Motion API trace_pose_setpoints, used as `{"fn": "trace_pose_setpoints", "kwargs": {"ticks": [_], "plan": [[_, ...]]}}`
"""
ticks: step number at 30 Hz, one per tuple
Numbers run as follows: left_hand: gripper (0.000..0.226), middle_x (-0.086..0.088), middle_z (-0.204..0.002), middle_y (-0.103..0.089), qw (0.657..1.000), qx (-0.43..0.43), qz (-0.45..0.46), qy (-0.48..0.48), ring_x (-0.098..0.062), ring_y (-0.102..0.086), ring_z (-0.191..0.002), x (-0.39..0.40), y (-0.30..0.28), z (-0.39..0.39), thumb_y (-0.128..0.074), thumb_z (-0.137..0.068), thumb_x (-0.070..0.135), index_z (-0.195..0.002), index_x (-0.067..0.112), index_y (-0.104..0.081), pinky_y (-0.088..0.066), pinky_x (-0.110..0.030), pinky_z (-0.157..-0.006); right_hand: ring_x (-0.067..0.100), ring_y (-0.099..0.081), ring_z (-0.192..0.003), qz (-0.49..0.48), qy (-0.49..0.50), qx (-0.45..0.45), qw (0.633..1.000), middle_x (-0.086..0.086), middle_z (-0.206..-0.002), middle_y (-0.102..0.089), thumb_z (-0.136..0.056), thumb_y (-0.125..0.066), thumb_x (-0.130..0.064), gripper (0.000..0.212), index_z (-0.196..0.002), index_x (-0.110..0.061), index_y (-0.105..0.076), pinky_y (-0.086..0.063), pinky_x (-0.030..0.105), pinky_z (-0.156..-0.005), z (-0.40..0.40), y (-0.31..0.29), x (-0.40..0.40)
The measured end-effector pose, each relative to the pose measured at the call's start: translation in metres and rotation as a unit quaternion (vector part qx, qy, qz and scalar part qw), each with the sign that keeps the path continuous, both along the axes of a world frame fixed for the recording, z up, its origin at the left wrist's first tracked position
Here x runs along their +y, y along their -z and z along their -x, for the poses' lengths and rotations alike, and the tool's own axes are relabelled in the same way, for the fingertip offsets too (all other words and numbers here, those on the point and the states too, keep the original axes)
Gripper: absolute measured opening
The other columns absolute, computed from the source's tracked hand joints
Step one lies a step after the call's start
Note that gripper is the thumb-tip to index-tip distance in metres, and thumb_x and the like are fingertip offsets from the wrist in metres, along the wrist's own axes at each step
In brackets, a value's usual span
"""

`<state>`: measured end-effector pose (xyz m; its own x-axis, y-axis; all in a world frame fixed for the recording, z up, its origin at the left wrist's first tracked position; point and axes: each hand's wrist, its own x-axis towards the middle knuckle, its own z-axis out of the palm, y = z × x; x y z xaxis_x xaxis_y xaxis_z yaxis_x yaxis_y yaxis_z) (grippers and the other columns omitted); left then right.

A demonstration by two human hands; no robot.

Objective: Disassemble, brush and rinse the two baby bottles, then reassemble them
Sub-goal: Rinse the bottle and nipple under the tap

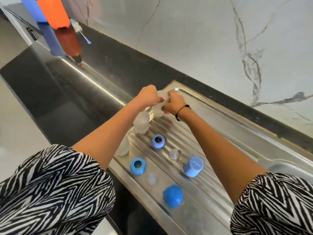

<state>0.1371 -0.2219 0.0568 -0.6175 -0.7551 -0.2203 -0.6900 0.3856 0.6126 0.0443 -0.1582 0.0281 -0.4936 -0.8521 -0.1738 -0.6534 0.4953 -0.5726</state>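
While both hands meet at the far end of the steel draining board point(228, 133), the left hand point(149, 97) and the right hand point(174, 103) are each curled around one cloudy clear bottle point(158, 110), which seems to stand on the ridged metal; what the fingers are doing at its top is hidden, so I cannot tell whether they twist or only steady it. A second clear bottle point(142, 122) stands just nearer, and another clear piece point(123, 146) sits partly behind the left forearm. Two blue rings point(158, 141) point(137, 166), two clear teats point(174, 154) point(152, 179), a pale blue cap point(193, 166) and a darker blue cap point(173, 196) lie apart on the board, so the bottles look already stripped. The brush point(79, 29) lies well away on the black counter point(118, 53). The wet plastic is likely slippery, so a firm lower grip with one hand while the other works the top seems wise, keeping elbows clear of the loose parts.
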Motion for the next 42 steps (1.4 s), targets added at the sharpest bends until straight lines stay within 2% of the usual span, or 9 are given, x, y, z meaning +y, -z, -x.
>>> {"fn": "trace_pose_setpoints", "kwargs": {"ticks": [7,13,20,23,26,30,33,37,42], "plan": [[0.036,-0.016,-0.110,-0.061,1.000,-0.008,0.004,-0.022,-0.023,-0.052,-0.086,-0.001,0.003,-0.005,-0.061,-0.091,0.028,-0.113,0.001,-0.055,-0.040,-0.030,-0.070,0.031,-0.058,-0.106,-0.007,0.017,-0.025,1.000,0.017,-0.118,-0.059,-0.080,-0.067,-0.008,0.052,-0.127,-0.006,-0.044,-0.051,0.040,-0.092,-0.010,0.004,-0.005],[0.030,-0.015,-0.100,-0.056,0.999,-0.010,0.031,-0.023,-0.020,-0.045,-0.079,0.005,-0.007,-0.009,-0.058,-0.092,0.025,-0.107,-0.001,-0.053,-0.031,-0.022,-0.052,0.031,-0.057,-0.110,-0.015,0.037,-0.042,0.998,0.017,-0.123,-0.057,-0.078,-0.069,-0.003,0.058,-0.130,-0.008,-0.043,-0.051,0.044,-0.092,-0.013,-0.001,0.003],[0.019,-0.009,-0.087,-0.049,0.995,-0.020,0.091,-0.023,-0.023,-0.048,-0.078,0.013,-0.016,-0.015,-0.057,-0.092,0.023,-0.094,0.005,-0.050,-0.041,-0.028,-0.067,0.030,-0.054,-0.115,-0.009,0.043,-0.023,0.999,0.016,-0.126,-0.055,-0.083,-0.066,-0.007,0.056,-0.132,-0.007,-0.041,-0.048,0.039,-0.095,-0.017,-0.013,0.013],[0.017,-0.011,-0.088,-0.049,0.995,0.005,0.102,-0.021,-0.022,-0.048,-0.078,0.024,-0.024,-0.013,-0.056,-0.092,0.022,-0.093,0.007,-0.049,-0.038,-0.027,-0.064,0.029,-0.053,-0.117,0.006,0.046,-0.002,0.999,0.017,-0.130,-0.053,-0.085,-0.062,-0.006,0.059,-0.138,-0.005,-0.036,-0.047,0.036,-0.096,-0.011,-0.024,0.027],[0.016,-0.018,-0.102,-0.059,0.994,0.024,0.103,0.005,-0.031,-0.056,-0.087,0.049,-0.034,-0.005,-0.057,-0.091,0.020,-0.097,0.005,-0.054,-0.037,-0.027,-0.058,0.026,-0.052,-0.118,0.021,0.064,0.009,0.998,0.013,-0.132,-0.053,-0.085,-0.060,-0.002,0.063,-0.142,-0.008,-0.035,-0.044,0.030,-0.093,-0.001,-0.035,0.056],[0.034,-0.015,-0.122,-0.059,0.994,0.035,0.090,0.048,-0.029,-0.055,-0.113,0.099,-0.035,0.012,-0.056,-0.091,0.017,-0.121,0.002,-0.055,-0.044,-0.033,-0.089,0.024,-0.048,-0.123,0.021,0.100,0.015,0.995,0.009,-0.138,-0.049,-0.085,-0.058,-0.002,0.059,-0.141,-0.009,-0.038,-0.039,0.023,-0.089,0.015,-0.042,0.112],[0.041,-0.015,-0.130,-0.056,0.994,0.046,0.054,0.083,-0.029,-0.052,-0.120,0.150,-0.033,0.032,-0.056,-0.091,0.014,-0.130,0.002,-0.051,-0.043,-0.035,-0.099,0.025,-0.049,-0.120,0.023,0.147,0.028,0.988,0.011,-0.132,-0.053,-0.085,-0.057,-0.002,0.053,-0.136,-0.005,-0.043,-0.040,0.026,-0.089,0.030,-0.042,0.171],[0.030,-0.019,-0.118,-0.062,0.984,0.060,0.048,0.163,-0.032,-0.057,-0.110,0.235,-0.028,0.063,-0.053,-0.089,0.007,-0.116,-0.004,-0.059,-0.046,-0.037,-0.091,0.026,-0.051,-0.116,0.014,0.207,0.043,0.977,0.011,-0.124,-0.058,-0.085,-0.056,-0.002,0.047,-0.131,-0.006,-0.048,-0.039,0.027,-0.085,0.049,-0.035,0.268],[0.014,-0.030,-0.101,-0.064,0.959,0.029,0.002,0.282,-0.041,-0.060,-0.098,0.353,0.008,0.095,-0.053,-0.084,0.000,-0.093,-0.008,-0.061,-0.044,-0.042,-0.077,0.033,-0.054,-0.114,-0.020,0.274,0.028,0.961,0.015,-0.118,-0.062,-0.082,-0.054,0.001,0.042,-0.124,-0.001,-0.055,-0.042,0.037,-0.096,0.065,-0.005,0.399]]}}
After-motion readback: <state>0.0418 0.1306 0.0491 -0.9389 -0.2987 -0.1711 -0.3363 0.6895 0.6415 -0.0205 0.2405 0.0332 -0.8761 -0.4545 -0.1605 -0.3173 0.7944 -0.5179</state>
